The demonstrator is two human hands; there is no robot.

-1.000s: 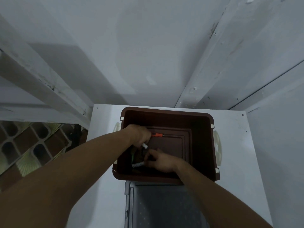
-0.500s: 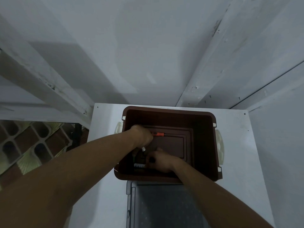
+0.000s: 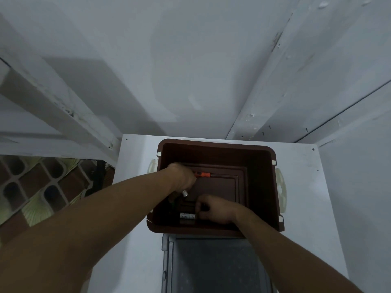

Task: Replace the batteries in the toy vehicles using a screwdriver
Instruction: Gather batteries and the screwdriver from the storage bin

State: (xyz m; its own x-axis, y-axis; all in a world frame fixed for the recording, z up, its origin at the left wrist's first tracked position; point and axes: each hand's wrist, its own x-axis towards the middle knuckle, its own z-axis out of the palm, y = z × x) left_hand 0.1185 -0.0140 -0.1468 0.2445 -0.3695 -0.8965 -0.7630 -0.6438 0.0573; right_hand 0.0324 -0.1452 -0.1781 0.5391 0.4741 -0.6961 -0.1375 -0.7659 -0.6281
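As both hands remain in the bin's (image 3: 215, 142) near-left corner, the left hand (image 3: 182, 178) gripping a battery (image 3: 185, 193) beside the screwdriver (image 3: 203, 175), the right hand (image 3: 218, 210) clasping the dark toy (image 3: 187, 205), battery fitting appears unfinished.

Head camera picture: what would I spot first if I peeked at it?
Two bare arms reach into a big brown bin on the white table. A bright orange screwdriver sticks out beside the left hand, whose fist grips a small silver-tipped thing. Nearer, the right hand has its fingertips at a pale battery.
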